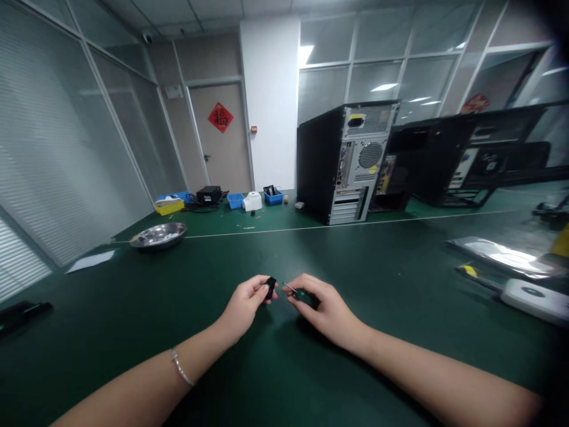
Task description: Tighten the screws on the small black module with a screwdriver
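Note:
My left hand (247, 301) pinches a small black block-like part (271, 287) between thumb and fingers, just above the green tabletop. What kind of part it is cannot be made out. Closed around a screwdriver (306, 296) with a dark green handle, my right hand (328, 305) rests near the table to the right. The screwdriver's thin metal shaft points left at the black part, with a small gap between the two. Most of the handle is hidden in my palm and fingers.
A metal bowl (159, 235) stands at the left, before blue bins (272, 197) and a black power adapter (208, 194). Computer towers (320, 169) line the back right. A white device (536, 299) and a clear plastic package (500, 256) lie at the right.

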Motion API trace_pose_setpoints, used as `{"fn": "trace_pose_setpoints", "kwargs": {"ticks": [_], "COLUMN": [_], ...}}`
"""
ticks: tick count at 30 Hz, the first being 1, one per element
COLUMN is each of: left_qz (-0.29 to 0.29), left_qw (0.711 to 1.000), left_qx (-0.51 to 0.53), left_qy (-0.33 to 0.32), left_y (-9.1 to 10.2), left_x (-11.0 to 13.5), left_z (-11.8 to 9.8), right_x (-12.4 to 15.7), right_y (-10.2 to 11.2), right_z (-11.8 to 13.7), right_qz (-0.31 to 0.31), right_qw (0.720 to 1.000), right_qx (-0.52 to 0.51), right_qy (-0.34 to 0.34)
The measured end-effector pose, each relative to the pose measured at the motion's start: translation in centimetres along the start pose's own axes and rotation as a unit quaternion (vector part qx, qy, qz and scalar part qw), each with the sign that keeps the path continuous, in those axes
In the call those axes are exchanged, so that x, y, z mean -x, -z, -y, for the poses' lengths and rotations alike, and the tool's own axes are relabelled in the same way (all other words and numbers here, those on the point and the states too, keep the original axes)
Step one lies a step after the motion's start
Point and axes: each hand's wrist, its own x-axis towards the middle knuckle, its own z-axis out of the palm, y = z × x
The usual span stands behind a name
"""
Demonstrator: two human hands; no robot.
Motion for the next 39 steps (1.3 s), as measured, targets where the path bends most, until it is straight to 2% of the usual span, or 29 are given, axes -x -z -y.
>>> {"fn": "trace_pose_setpoints", "kwargs": {"ticks": [6, 13, 17, 22, 32, 39], "left_qz": [-0.004, -0.003, 0.008, -0.014, -0.045, -0.039], "left_qw": [0.999, 0.994, 0.995, 0.998, 0.996, 0.996], "left_qx": [-0.034, -0.104, -0.095, -0.061, -0.069, -0.068], "left_qy": [-0.009, -0.024, -0.019, -0.033, -0.041, -0.029], "left_y": [-0.11, -0.05, -0.36, -0.59, -0.22, -0.26], "left_x": [0.05, 0.44, 0.53, 0.42, 0.17, 0.16], "left_z": [-0.18, -0.22, -0.19, -0.17, 0.49, 0.22], "right_x": [-0.04, 0.04, 0.04, 0.0, 0.1, 0.19], "right_y": [-0.01, -0.15, -0.09, 0.0, -0.07, -0.08], "right_z": [-0.09, 0.0, -0.12, -0.21, -0.65, -0.82], "right_qz": [0.009, -0.01, 0.0, 0.01, 0.0, 0.0], "right_qw": [0.999, 0.998, 0.999, 0.999, 0.999, 0.998], "right_qx": [0.024, 0.028, 0.03, 0.036, 0.039, 0.052], "right_qy": [-0.026, -0.061, -0.041, -0.035, -0.035, -0.034]}}
